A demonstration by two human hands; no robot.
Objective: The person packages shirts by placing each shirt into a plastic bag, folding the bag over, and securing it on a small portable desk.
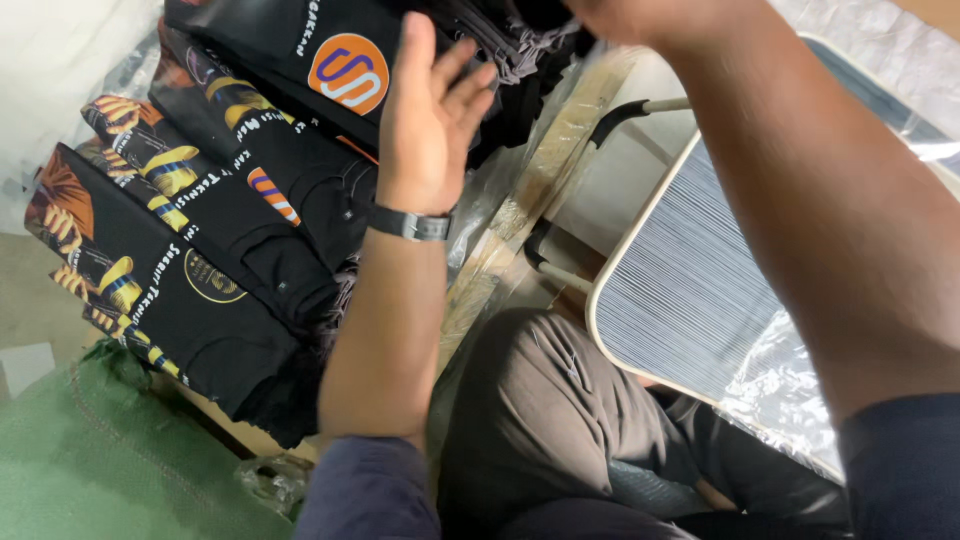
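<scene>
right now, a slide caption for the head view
Left hand open over folded black printed shirts; right hand reaches past them.

A chair (690,280) with a pale frame and a finely striped grey seat stands at the right, a black-tipped tube of its frame (640,108) sticking out at the top. Clear plastic wrap (790,385) crinkles along the seat's lower edge. Green woven sacking (90,460) fills the bottom left corner. Past it shows a strip of dull, beige floor (25,290), and above that what may be white sheeting (60,60). Light is soft and even.
</scene>
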